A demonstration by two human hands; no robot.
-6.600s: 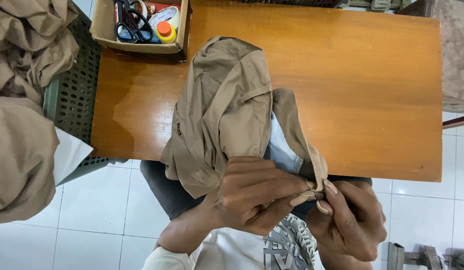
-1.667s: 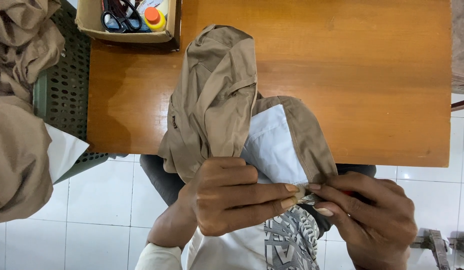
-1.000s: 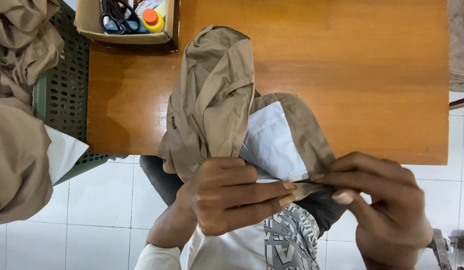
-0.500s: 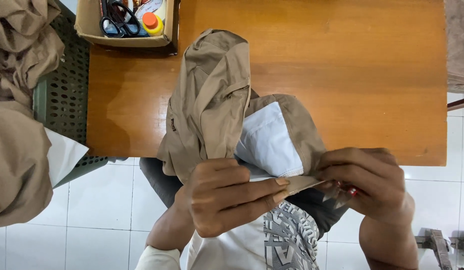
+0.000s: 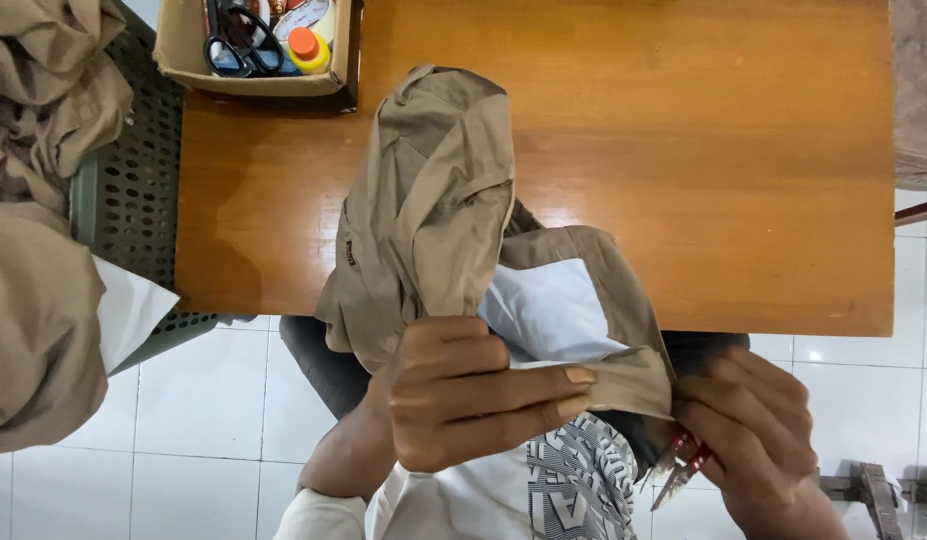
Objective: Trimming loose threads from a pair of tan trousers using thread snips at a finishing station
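A tan garment [image 5: 434, 200] with a white lining panel [image 5: 549, 315] hangs from the near edge of the wooden table [image 5: 724, 150] into my lap. My left hand [image 5: 464, 395] grips its folded edge, fingers stretched along the hem toward the right. My right hand [image 5: 749, 440] sits just right of that hem and holds small red-handled thread snips [image 5: 679, 470], blades pointing down and left, close under the garment's corner.
A cardboard box [image 5: 259, 45] with black scissors [image 5: 239, 40] and an orange-capped bottle [image 5: 309, 48] stands at the table's far left. More tan garments [image 5: 34, 250] lie piled over a green perforated crate [image 5: 134, 200] on the left. White tiled floor lies below.
My right hand has let go of the hem it pinched earlier and dropped lower right, with the snips now showing. My left hand keeps its grip; more white lining shows.
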